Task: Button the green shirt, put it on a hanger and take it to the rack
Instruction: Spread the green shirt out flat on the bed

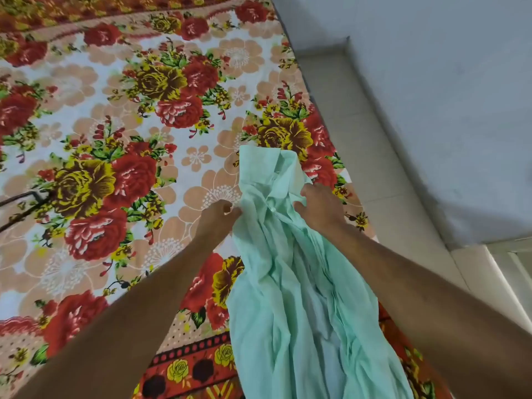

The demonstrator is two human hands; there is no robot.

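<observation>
The pale green shirt [290, 272] hangs bunched in front of me over the right side of the bed, collar end up and away from me. My left hand [217, 216] pinches the shirt's left front edge near the collar. My right hand [319, 207] grips the cloth on the right side, just beside a small white button [273, 209] on the placket. A dark hanger [21, 207] lies on the bedsheet at the far left, partly cut off by the frame edge.
The bed carries a floral sheet [129, 116] with red and yellow roses. A light tiled floor [371, 156] and a grey wall [449, 90] run along the bed's right side.
</observation>
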